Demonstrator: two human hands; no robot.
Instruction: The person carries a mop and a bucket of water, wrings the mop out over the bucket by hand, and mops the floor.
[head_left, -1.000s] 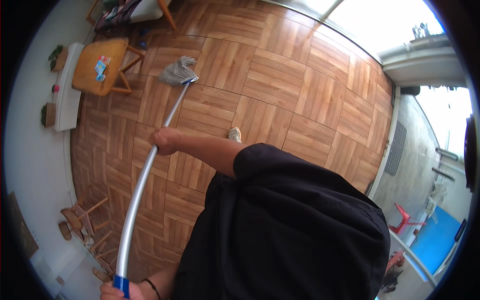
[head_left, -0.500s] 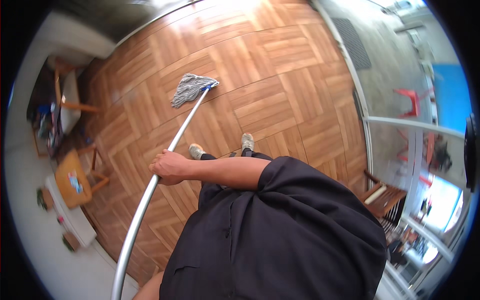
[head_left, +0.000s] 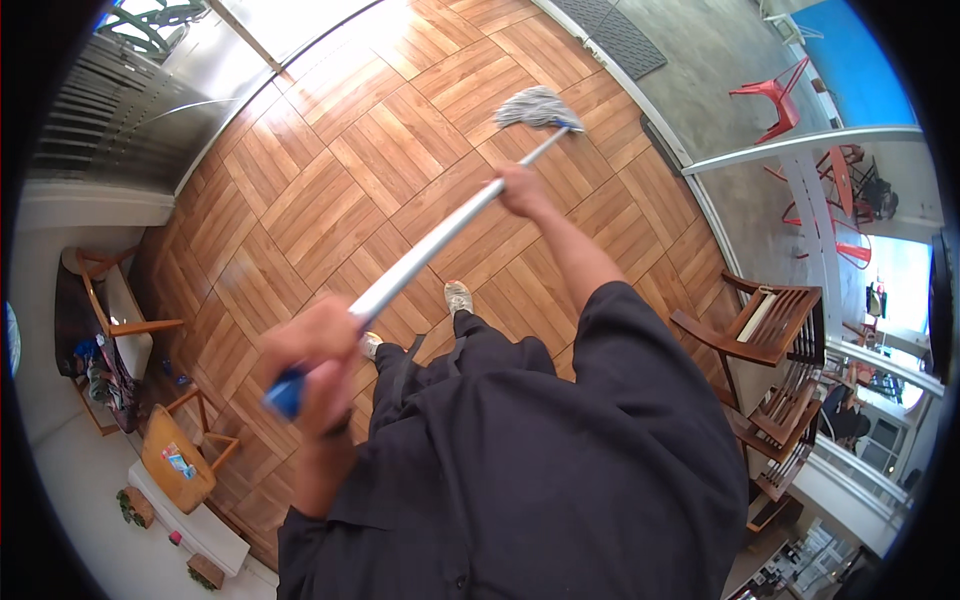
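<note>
A string mop (head_left: 425,248) slants across the view on a long silver pole. Its grey-white strands (head_left: 535,105) lie on the wooden floor ahead and to the right, below a blue connector. My right hand (head_left: 521,192) is closed round the pole, fairly close to the mop head, with the arm stretched forward. Nearer my body on the left, my left hand (head_left: 318,355) grips the upper end of the pole, somewhat blurred by motion. A blue end cap (head_left: 286,393) sticks out below that fist.
Parquet flooring (head_left: 330,200) surrounds my feet. To the left stand an armchair (head_left: 125,300), a wooden chair (head_left: 175,460) and a white ledge with small plants. Slatted wooden chairs (head_left: 770,320) line the right side beside a white-framed glass partition (head_left: 800,148). Red chairs (head_left: 775,100) stand beyond it.
The mop head has moved right and farther off. My right hand has slid toward the mop head, and my left hand with the handle's blue end has come into view. The view has turned.
</note>
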